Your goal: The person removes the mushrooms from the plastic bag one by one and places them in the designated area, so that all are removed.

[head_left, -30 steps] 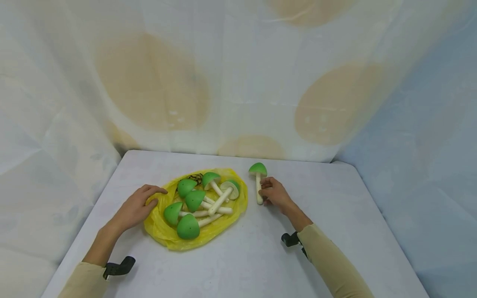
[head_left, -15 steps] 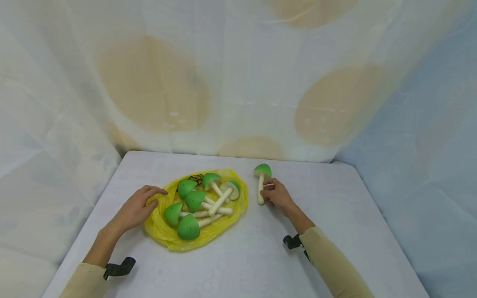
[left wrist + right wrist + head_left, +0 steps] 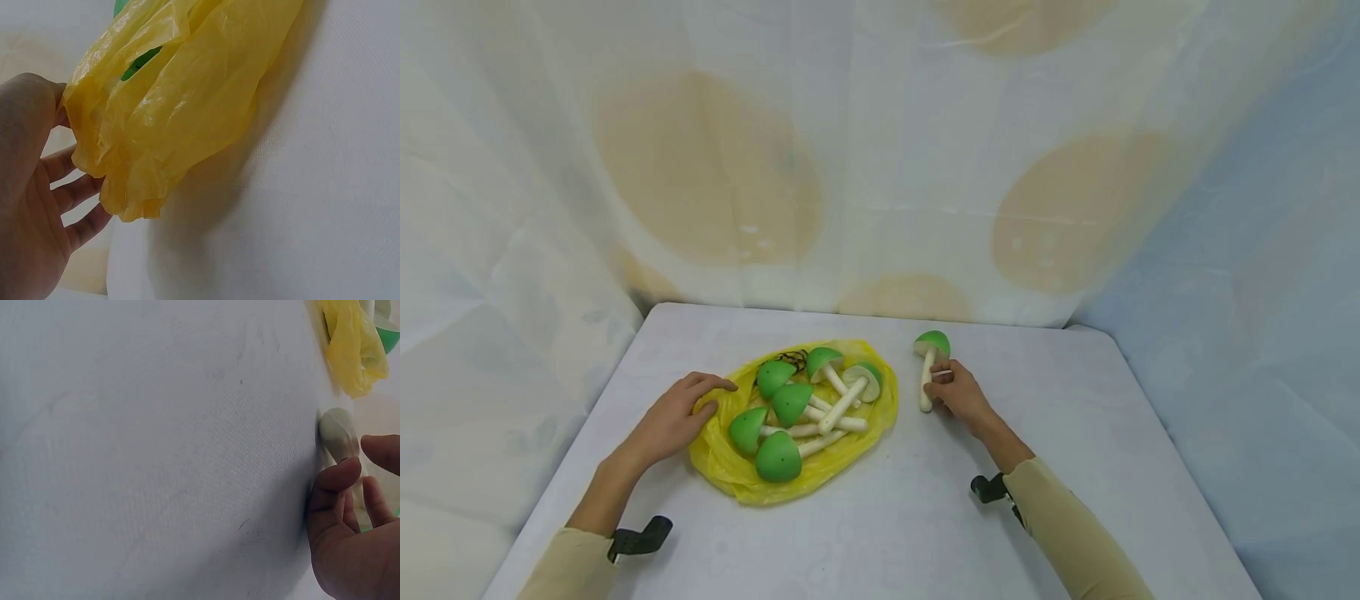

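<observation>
A toy mushroom (image 3: 930, 358) with a green cap and pale stem lies on the table, cap toward the far edge. My right hand (image 3: 961, 394) is at its stem, thumb and fingers pinching it from the right. In the right wrist view the rounded stem end (image 3: 337, 432) shows beside the fingertips. To the left, an open yellow plastic bag (image 3: 730, 475) has several similar mushrooms (image 3: 780, 457) lying in it. My left hand (image 3: 679, 414) holds the bag's left rim between thumb and fingers; in the left wrist view the yellow film (image 3: 169, 112) hides the fingertips.
The white table (image 3: 880, 542) has a far edge against a pale curtain (image 3: 910, 192) with tan spots. More sheeting hangs at left and right. A dark stringy print or cord (image 3: 792, 360) shows at the bag's far side. Black wrist mounts (image 3: 640, 537) sit on both forearms.
The single mushroom and my right hand have shifted slightly right, and the mushroom's cap has swung right. The left hand and the bag have stayed in place.
</observation>
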`<state>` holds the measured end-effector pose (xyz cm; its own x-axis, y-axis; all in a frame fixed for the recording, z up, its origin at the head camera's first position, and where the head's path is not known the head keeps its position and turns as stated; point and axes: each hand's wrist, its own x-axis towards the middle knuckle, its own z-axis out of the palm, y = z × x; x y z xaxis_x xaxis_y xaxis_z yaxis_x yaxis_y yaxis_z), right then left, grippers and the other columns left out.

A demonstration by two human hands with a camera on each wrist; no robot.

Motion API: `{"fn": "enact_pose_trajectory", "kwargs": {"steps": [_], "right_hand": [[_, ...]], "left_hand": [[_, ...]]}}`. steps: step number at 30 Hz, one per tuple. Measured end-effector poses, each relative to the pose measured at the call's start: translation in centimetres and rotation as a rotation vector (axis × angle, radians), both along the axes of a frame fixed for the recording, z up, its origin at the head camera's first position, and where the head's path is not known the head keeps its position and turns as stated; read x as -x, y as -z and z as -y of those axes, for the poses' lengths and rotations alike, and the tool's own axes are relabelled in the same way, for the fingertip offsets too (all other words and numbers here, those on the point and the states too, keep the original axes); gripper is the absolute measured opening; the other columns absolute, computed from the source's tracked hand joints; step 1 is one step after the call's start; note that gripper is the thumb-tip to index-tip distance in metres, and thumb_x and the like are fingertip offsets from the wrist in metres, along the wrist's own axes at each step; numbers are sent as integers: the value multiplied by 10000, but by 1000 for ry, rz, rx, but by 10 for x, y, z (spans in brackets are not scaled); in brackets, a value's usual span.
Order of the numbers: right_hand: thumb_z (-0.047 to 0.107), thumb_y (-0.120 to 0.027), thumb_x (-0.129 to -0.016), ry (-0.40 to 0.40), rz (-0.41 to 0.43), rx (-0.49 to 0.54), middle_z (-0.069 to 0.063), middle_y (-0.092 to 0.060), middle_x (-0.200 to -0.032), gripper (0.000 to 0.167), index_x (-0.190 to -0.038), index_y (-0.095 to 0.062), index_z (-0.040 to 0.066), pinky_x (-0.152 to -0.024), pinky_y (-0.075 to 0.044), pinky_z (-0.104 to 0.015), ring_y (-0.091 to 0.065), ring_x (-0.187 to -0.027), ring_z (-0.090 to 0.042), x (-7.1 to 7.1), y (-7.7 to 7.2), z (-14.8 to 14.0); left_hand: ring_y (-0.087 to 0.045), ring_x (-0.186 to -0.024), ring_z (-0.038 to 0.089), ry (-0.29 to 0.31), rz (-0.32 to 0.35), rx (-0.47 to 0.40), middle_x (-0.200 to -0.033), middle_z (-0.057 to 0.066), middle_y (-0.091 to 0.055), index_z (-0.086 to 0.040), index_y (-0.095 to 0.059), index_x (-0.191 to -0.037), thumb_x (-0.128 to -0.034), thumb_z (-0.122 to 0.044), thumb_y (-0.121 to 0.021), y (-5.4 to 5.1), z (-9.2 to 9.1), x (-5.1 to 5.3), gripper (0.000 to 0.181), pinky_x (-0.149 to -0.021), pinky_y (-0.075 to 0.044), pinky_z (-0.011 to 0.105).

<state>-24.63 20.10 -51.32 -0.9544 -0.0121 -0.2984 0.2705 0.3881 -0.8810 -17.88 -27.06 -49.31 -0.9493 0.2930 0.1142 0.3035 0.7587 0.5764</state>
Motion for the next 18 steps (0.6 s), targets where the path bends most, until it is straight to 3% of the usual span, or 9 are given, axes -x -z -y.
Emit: {"fn": "enact_pose_trajectory", "kwargs": {"steps": [18], "right_hand": [[165,-696,-931,10,-31,-8,-78,-520,-1010,386,-1272,-533,86,-597,-456,-278,-499,-723,-172,-3,-2,3]], "left_hand": [[-522,-1239,395,7,-10,-8,-1302,145,-584,-160,-655,-1245,-1001,-58,-533,1,1,0,291,-1019,-409,627]]}}
